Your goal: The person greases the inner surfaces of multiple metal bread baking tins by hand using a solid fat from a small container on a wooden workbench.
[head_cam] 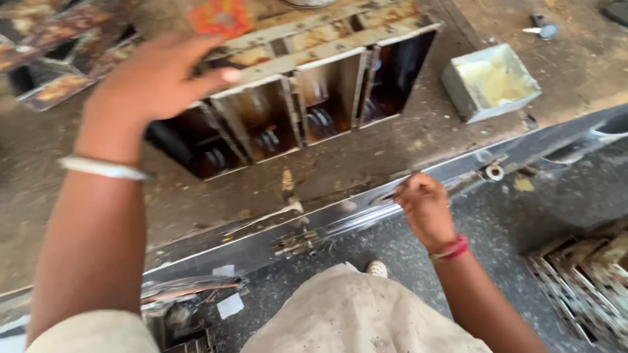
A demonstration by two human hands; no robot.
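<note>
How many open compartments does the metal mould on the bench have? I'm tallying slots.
4 show in the metal mould: one far right, one beside it, one left of middle, and one partly behind the left hand. That hand may hide more.

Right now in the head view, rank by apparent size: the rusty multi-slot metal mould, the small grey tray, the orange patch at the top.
1. Metal mould, clearly largest.
2. Grey tray.
3. Orange patch, smallest, though blurred and partly cut off.
</note>
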